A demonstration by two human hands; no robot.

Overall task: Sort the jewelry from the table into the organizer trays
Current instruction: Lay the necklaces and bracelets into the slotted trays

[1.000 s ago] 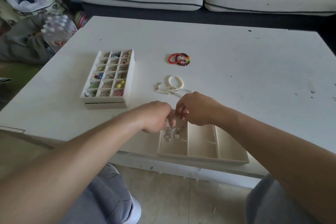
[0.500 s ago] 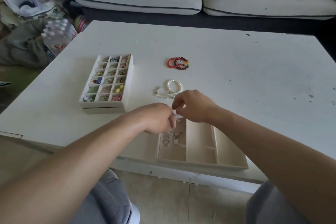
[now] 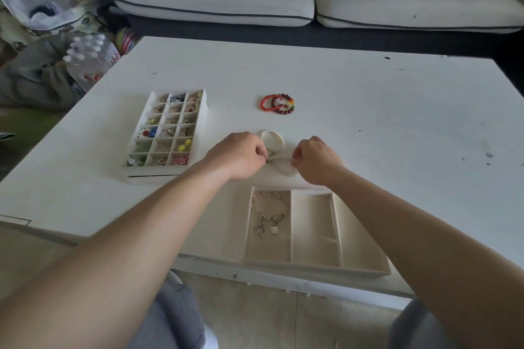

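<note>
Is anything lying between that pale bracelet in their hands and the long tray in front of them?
Nothing visible. The left hand and right hand pinch the pale bracelet just beyond the far rim of the tray, only bare table between. A charm chain lies in the left slot; the others look free.

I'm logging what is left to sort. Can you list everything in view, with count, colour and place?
table: one, white, fills mid-view
grid tray: one, white, table's left; small compartments hold mixed small pieces
long tray: one, beige, at the table's near edge
charm chain: one, silvery, in the long tray's leftmost compartment
bead bracelets: at least two, overlapping, red and dark red with some coloured beads, mid-table
pearl bracelet: one, white, on the table just beyond the hands
pale bracelet: one, whitish, blurred, between the hands
sofa: one, off-white, behind the table
bottle pack: one, clear, floor at left
left hand, right hand: each pinches a side of the pale bracelet
</note>
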